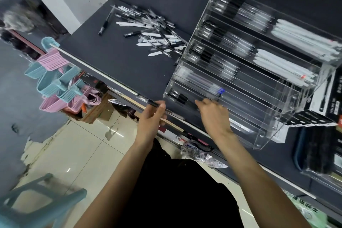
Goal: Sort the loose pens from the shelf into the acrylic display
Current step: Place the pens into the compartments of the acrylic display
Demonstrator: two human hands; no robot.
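Note:
A heap of loose pens [153, 29], black-capped and white, lies at the back of the dark shelf [118, 61]; one black pen [105, 24] lies apart to its left. The tiered acrylic display [277, 87] stands on the right, its rows holding black-capped, clear and white pens. My left hand [151, 118] is at the shelf's front edge and grips a clear pen with a black cap [153, 104]. My right hand [212, 114] reaches into the display's lowest front row, fingers curled over a black-capped pen [180, 97] lying there; whether it grips that pen is hidden.
Pink and blue hangers [55, 79] hang off the shelf's left end. Black boxes [325, 98] and a dark case [318, 153] sit right of the display. Wrapped goods fill the shelf below. A blue stool [37, 201] stands on the tiled floor at lower left.

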